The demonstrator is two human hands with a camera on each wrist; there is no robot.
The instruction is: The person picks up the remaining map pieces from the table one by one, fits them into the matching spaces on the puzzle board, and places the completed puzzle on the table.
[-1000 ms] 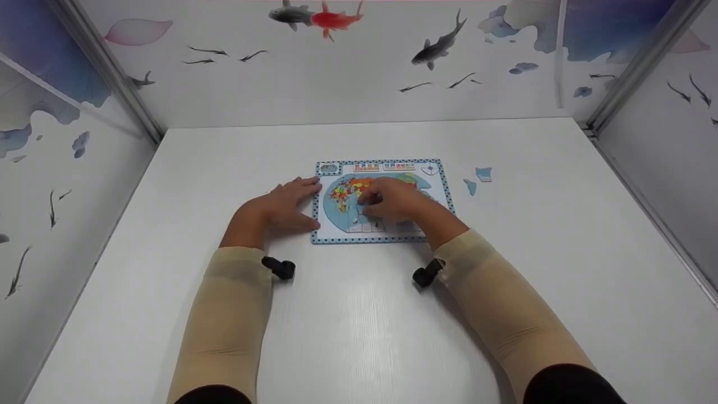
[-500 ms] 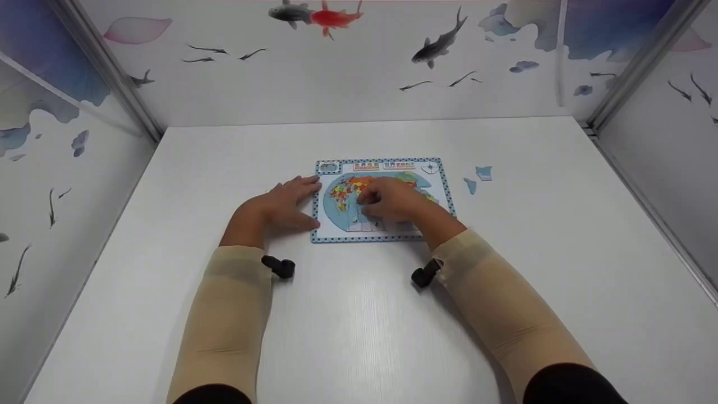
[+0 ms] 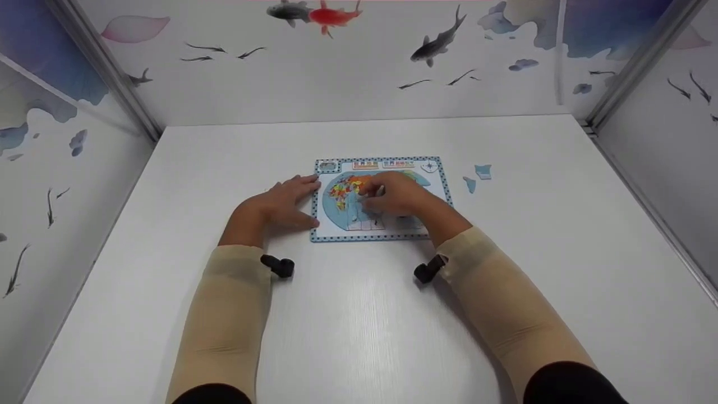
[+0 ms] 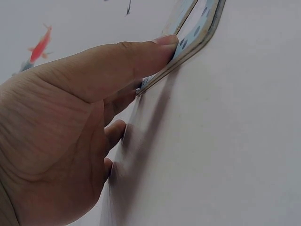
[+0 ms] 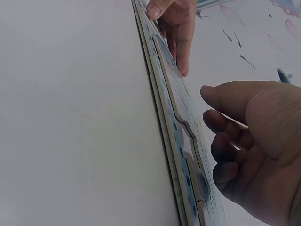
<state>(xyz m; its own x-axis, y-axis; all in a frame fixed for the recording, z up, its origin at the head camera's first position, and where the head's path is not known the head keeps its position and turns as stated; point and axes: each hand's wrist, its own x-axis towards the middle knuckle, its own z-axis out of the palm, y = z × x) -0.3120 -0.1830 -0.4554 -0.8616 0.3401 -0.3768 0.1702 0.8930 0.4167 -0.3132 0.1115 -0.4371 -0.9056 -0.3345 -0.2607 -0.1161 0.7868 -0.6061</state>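
Observation:
A world map jigsaw puzzle [image 3: 331, 226] with a blue dotted border lies flat on the table, its middle and right partly hidden by my right hand. My left hand [image 3: 283, 205] rests spread at its left side, thumb on the border of the board [image 4: 190, 40] in the left wrist view. Over the map's middle is my right hand [image 3: 399, 193], fingers bent. The right wrist view shows this right hand [image 5: 256, 136] with a gap between thumb and curled fingers, and nothing in the gap. A recess [image 5: 186, 141] shows among the pieces along the near edge.
Two loose blue jigsaw pieces, a larger one [image 3: 482, 171] and a narrow one [image 3: 470, 184], lie right of the board. White panels [image 3: 348, 84] printed with fish enclose the white table [image 3: 348, 314] at the back and sides.
My right hand has shifted slightly up and to the right, its thumb and fingertips lifting away from the map. The left hand, the board and the loose pieces stay in place.

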